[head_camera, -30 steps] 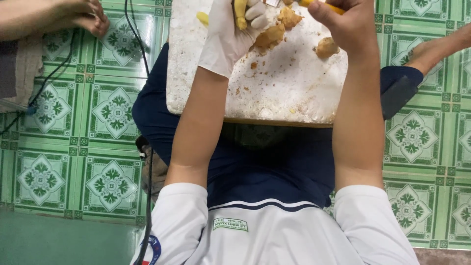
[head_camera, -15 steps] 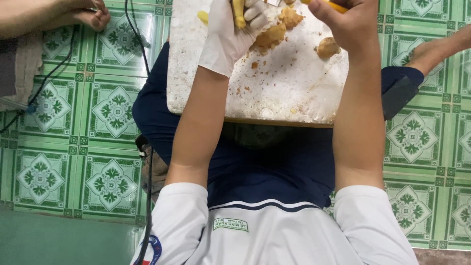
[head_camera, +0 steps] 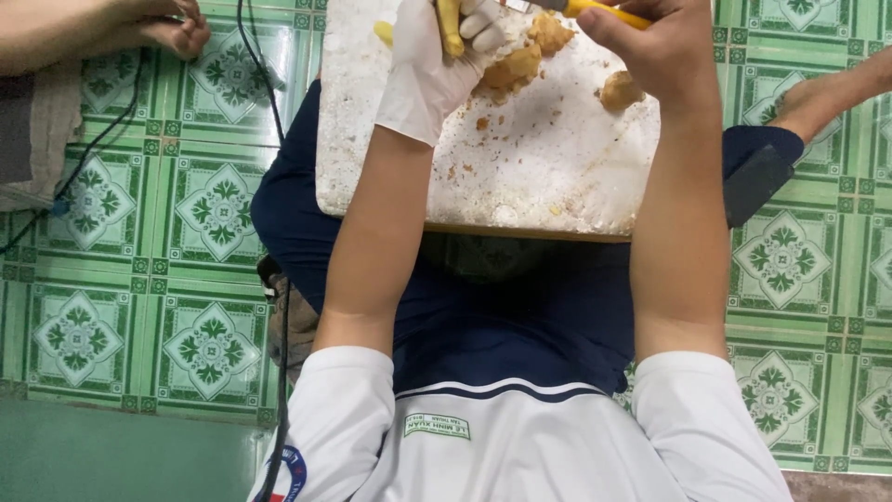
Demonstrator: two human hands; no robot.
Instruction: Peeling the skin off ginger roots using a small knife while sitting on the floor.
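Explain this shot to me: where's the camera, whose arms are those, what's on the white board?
There is no machine here. The one view comes from a camera worn on a person's head, looking straight down at their own arms and lap as they sit on a green patterned tile floor.

Across the lap lies a white, crumb-speckled foam board. On it sit brownish-orange lumpy pieces, possibly some root; I cannot tell which.

The left hand, in a white glove, holds a yellow strip-like piece near the top edge. The bare right hand grips a yellow-handled tool with a grey metal part, probably a knife or peeler; most of it is cut off by the frame.

The bare hand at top left belongs to someone else nearby.
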